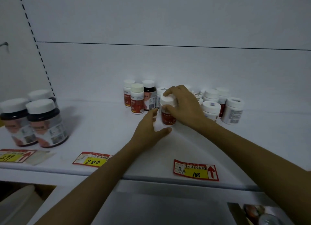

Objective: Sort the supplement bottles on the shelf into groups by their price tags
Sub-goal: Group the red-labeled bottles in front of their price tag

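On the shelf [101, 123], the red-labelled bottle [168, 118] is gripped at cap and side by the right hand [184, 105], the left hand [149, 123] held open beside it; it should be kept upright, clear of the cluster [211, 107] behind.

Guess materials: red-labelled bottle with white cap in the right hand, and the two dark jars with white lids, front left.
Red-labelled white-capped bottle: likely opaque white plastic; matte cap, glossy printed label. Dark white-lidded jars: tinted plastic or glass, cannot tell; dark shoulder shows above the label, faint sheen.
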Available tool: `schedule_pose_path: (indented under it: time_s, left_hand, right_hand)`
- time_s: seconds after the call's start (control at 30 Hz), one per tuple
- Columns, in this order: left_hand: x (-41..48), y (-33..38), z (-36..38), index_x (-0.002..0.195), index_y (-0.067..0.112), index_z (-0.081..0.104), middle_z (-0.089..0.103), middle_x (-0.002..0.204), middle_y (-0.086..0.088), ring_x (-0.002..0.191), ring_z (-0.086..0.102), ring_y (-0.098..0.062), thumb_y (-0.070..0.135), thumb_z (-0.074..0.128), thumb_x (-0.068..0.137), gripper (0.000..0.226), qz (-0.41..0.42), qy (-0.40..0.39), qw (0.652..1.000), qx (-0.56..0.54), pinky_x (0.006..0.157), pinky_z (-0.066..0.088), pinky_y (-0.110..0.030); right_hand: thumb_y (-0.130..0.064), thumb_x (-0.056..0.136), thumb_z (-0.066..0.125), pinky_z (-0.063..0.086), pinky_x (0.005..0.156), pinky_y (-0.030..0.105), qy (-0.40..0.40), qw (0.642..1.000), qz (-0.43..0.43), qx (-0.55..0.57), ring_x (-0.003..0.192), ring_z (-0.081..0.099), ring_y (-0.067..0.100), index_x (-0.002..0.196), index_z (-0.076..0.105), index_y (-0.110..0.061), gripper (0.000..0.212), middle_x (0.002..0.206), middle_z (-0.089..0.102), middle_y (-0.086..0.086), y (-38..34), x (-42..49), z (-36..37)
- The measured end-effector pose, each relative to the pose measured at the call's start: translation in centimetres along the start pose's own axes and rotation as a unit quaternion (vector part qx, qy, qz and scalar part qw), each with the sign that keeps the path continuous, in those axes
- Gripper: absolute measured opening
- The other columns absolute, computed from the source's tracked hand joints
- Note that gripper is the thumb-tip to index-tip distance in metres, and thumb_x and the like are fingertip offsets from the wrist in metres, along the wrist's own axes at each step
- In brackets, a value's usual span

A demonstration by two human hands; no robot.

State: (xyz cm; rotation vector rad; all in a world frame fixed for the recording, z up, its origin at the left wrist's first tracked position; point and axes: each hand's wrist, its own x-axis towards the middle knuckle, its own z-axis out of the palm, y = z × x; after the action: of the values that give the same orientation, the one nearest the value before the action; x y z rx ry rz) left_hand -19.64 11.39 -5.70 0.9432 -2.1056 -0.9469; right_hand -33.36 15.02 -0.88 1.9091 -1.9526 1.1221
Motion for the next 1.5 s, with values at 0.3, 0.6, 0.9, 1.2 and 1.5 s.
schedule_pose_path:
  time_s: [0.3, 0.6, 0.9, 1.2, 1.5]
  left_hand:
    - [-0.3, -0.2, -0.2, 0.124, 0.021, 0.046, 0.058, 0.123, 0.001, 0.1, 0.056, -0.007, 0.032, 0.074, 0.073, 0.059, 0.021, 0.017, 0.998, -0.058, 0.08, 0.046, -0.013]
    - [-0.1, -0.7, -0.2, 0.123, 0.016, 0.049, 0.057, 0.106, 0.007, 0.088, 0.056, -0.002, 0.026, 0.074, 0.073, 0.056, 0.036, 0.059, 0.995, -0.073, 0.067, 0.046, -0.001]
    - [-0.4, -0.7, -0.1, 0.12, 0.018, 0.05, 0.058, 0.105, 0.007, 0.087, 0.058, -0.002, 0.03, 0.075, 0.072, 0.055, 0.048, 0.068, 0.996, -0.042, 0.067, 0.047, -0.005]
    - [-0.8, 0.5, -1.2, 0.121, 0.012, 0.053, 0.059, 0.122, -0.008, 0.105, 0.055, -0.015, 0.026, 0.076, 0.073, 0.055, 0.128, 0.081, 0.986, 0.069, 0.092, 0.047, -0.029]
    - [-5.0, -0.6, -8.4, 0.135, 0.029, 0.035, 0.05, 0.107, 0.025, 0.091, 0.054, 0.008, 0.034, 0.074, 0.072, 0.075, 0.122, 0.039, 0.991, 0.027, 0.071, 0.043, -0.003]
  right_hand:
    - [-0.028, 0.085, 0.065, 0.054, 0.075, 0.016, 0.014, 0.929, 0.14, 0.343, 0.1, 0.059, 0.005, 0.134, 0.045, -0.017, 0.054, 0.113, 0.058, -0.008, 0.5, -3.1, 0.6]
    - [-0.015, 0.082, 0.067, 0.053, 0.073, 0.013, -0.106, 0.892, 0.139, 0.418, 0.095, 0.061, -0.001, 0.133, 0.04, -0.02, 0.057, 0.105, 0.059, -0.015, 1.0, -3.9, 1.5]
    - [-0.013, 0.082, 0.067, 0.054, 0.086, 0.022, -0.117, 0.879, 0.144, 0.44, 0.103, 0.062, 0.006, 0.134, 0.041, -0.016, 0.059, 0.112, 0.062, -0.008, 1.1, -4.2, 1.7]
    - [-0.001, 0.073, 0.075, 0.051, 0.092, 0.028, -0.113, 0.921, 0.13, 0.349, 0.118, 0.056, 0.016, 0.128, 0.044, -0.013, 0.065, 0.129, 0.058, 0.002, 0.2, -4.0, -0.1]
    - [-0.011, 0.08, 0.071, 0.056, 0.079, 0.024, -0.087, 0.881, 0.17, 0.433, 0.097, 0.063, 0.006, 0.119, 0.048, -0.022, 0.046, 0.106, 0.063, -0.01, -6.6, -4.4, 1.5]
